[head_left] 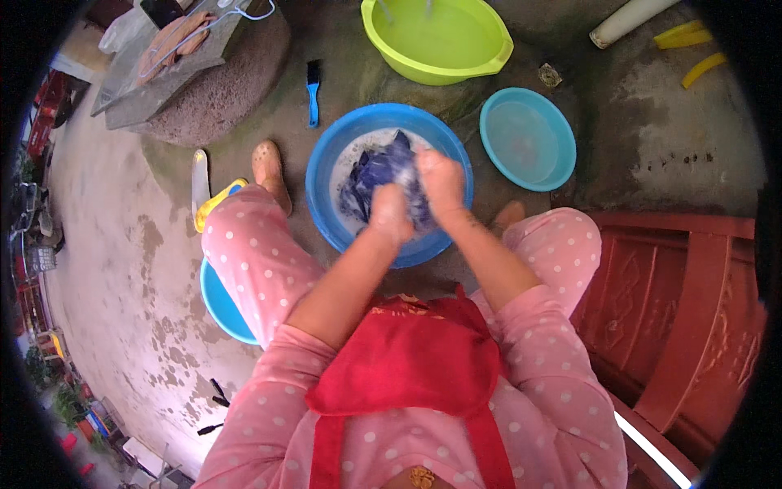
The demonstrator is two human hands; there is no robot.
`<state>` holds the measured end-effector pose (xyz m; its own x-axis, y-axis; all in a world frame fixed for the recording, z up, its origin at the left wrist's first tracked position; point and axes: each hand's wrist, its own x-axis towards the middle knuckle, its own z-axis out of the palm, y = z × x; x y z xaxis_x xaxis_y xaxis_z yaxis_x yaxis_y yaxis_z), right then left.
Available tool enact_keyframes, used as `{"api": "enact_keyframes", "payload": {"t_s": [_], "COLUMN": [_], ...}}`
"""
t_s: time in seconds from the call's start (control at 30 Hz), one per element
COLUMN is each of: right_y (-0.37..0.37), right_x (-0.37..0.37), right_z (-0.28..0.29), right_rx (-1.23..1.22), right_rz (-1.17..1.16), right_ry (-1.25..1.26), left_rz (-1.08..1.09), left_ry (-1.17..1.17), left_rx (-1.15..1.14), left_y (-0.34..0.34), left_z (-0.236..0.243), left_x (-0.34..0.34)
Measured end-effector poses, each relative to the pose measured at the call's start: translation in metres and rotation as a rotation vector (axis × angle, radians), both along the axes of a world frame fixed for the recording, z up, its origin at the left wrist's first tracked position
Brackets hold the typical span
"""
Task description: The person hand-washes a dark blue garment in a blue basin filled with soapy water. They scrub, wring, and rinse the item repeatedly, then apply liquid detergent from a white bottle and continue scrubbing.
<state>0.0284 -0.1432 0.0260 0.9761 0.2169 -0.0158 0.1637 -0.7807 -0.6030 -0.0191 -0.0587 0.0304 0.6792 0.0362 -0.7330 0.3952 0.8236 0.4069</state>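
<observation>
A dark blue cloth garment (379, 169) lies bunched in sudsy water inside a round blue basin (322, 155) between my feet. My left hand (391, 208) is closed over the near part of the cloth, low in the basin. On the basin's right side my right hand (440, 178) is closed in a fist on the cloth's other end, with white suds at its knuckles. Both hands are slightly smeared by motion, and the fingers' exact hold is partly hidden. Cloth stretches between the two fists.
A lime green basin (440, 41) with water stands beyond, and a light blue basin (528, 140) holds cloudy water at the right. A blue brush (314, 94) and insoles (218, 202) lie on the floor. Another blue basin (224, 306) sits by my left leg; a red wooden door (676, 318) is at the right.
</observation>
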Motion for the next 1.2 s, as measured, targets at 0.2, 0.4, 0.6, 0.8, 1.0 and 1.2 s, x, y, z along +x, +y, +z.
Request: {"api": "enact_keyframes", "payload": {"t_s": [0.2, 0.4, 0.6, 0.8, 1.0, 1.2], "right_y": [0.003, -0.031, -0.035, -0.038, -0.052, -0.072], "right_x": [-0.013, 0.032, 0.02, -0.006, 0.006, 0.025], "right_z": [-0.001, -0.005, 0.062, 0.061, 0.075, 0.101], "right_rx": [0.181, 0.622, 1.128, 0.871, 1.089, 1.639], "right_rz": [-0.06, -0.585, -0.393, 0.19, 0.152, -0.029], "right_ry": [0.052, 0.288, 0.663, 0.978, 0.778, 0.386], "left_rz": [-0.03, -0.39, -0.261, 0.108, 0.028, -0.022], "left_ry": [0.158, -0.097, -0.233, -0.264, -0.213, -0.304], "left_rx": [0.075, 0.224, 0.44, 0.43, 0.643, 0.468], "left_y": [0.002, 0.031, 0.051, 0.065, 0.068, 0.067], "left_z": [0.009, 0.009, 0.0, 0.031, 0.012, 0.033], "left_x": [-0.006, 0.011, 0.015, 0.027, 0.026, 0.021]}}
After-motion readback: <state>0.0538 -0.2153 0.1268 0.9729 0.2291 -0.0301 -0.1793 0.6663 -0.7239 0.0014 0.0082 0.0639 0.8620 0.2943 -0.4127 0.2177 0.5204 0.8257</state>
